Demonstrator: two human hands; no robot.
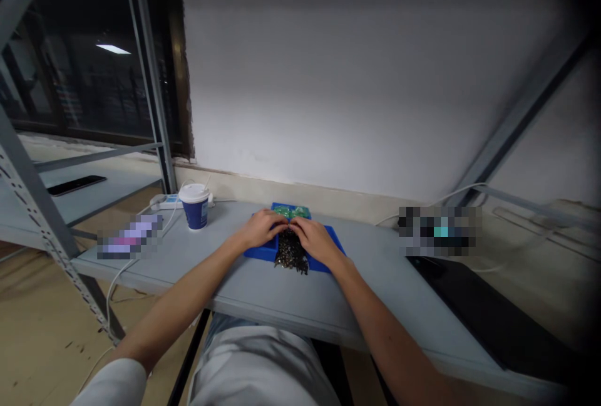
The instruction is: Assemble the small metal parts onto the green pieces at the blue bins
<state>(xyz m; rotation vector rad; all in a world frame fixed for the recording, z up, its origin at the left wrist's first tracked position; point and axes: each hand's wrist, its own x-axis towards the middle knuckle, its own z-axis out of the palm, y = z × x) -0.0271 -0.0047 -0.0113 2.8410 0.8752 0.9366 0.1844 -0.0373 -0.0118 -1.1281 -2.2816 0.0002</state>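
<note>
A heap of small dark metal pieces (pixel 292 254), which look like screws, lies between two blue trays, the left tray (pixel 260 254) and the right tray (pixel 334 242). Over the far end of the heap my left hand (pixel 263 228) has its fingers bent and pressed together. My right hand (pixel 312 238) meets it there, fingertips pinched close to the left ones. Whatever the fingertips hold is too small to make out. Just beyond them, green plastic bags (pixel 299 212) sit in a third blue tray (pixel 277 205).
A lidded blue paper cup (pixel 196 210) stands at the left, in front of a white power strip (pixel 164 202). A blurred-out phone-like item (pixel 130 237) lies near a white cable. At the right is a flat black panel (pixel 488 312). Metal shelf posts (pixel 153 74) frame the table.
</note>
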